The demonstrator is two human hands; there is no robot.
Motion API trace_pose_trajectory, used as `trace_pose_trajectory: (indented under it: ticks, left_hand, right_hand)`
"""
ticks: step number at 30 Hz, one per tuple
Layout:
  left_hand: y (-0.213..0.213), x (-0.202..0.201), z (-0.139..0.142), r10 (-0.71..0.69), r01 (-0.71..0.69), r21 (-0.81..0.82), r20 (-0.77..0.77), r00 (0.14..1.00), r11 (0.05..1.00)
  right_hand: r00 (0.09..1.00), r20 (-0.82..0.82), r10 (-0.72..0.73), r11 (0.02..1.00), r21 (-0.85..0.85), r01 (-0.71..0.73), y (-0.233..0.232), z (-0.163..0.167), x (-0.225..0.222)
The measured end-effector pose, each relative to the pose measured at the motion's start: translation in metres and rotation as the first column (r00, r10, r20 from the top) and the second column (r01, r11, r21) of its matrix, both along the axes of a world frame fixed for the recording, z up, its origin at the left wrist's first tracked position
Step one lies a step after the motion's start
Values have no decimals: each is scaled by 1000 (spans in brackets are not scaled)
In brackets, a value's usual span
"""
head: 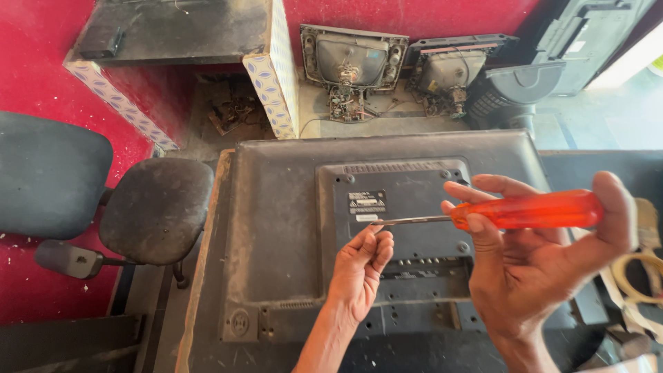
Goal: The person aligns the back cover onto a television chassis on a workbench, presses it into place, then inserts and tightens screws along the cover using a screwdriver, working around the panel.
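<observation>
A dusty black flat-screen television [276,207] lies face down, its back panel up. My right hand [532,269] grips a screwdriver with a translucent orange handle [532,211], held level above the panel. Its metal shaft [411,221] points left. My left hand [360,269] pinches the shaft's tip between its fingertips, just above the raised middle section of the back panel. Whether a screw sits at the tip is hidden by the fingers.
A worn black office chair [148,207] stands to the left on a red floor. Two old tube television chassis [352,65] and a black casing [511,90] stand behind. A tiled shelf unit [269,69] is at the back left. Tape rolls [639,276] lie at the right.
</observation>
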State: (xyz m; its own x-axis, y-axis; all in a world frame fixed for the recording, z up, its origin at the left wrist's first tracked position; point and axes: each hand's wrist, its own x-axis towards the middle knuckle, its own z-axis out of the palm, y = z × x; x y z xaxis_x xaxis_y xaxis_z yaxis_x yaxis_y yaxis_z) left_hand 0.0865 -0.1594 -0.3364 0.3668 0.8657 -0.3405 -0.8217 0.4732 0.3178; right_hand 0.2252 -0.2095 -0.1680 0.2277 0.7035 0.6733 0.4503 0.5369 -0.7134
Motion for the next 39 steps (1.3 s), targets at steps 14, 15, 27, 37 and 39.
trace_pose_trajectory:
  ticks: [14, 15, 27, 37, 39]
  left_hand:
    - [39, -20, -49, 283, -47, 335, -704, 652, 941]
    - [37, -20, -58, 303, -40, 366, -701, 646, 930]
    - [6, 0, -132, 312, 8, 436, -656, 688, 900]
    - [0, -8, -154, 87, 283, 421, -672, 736, 862]
    - [0, -7, -153, 141, 252, 451, -674, 725, 856]
  right_hand:
    - [996, 42, -75, 981, -178, 81, 110, -45, -27]
    - [992, 63, -113, 961, -246, 125, 112, -44, -31]
    - [979, -137, -152, 860, -507, 63, 138, -83, -13]
    - [988, -118, -104, 872, -488, 33, 142, -91, -11]
    - [991, -97, -88, 896, -443, 36, 145, -90, -19]
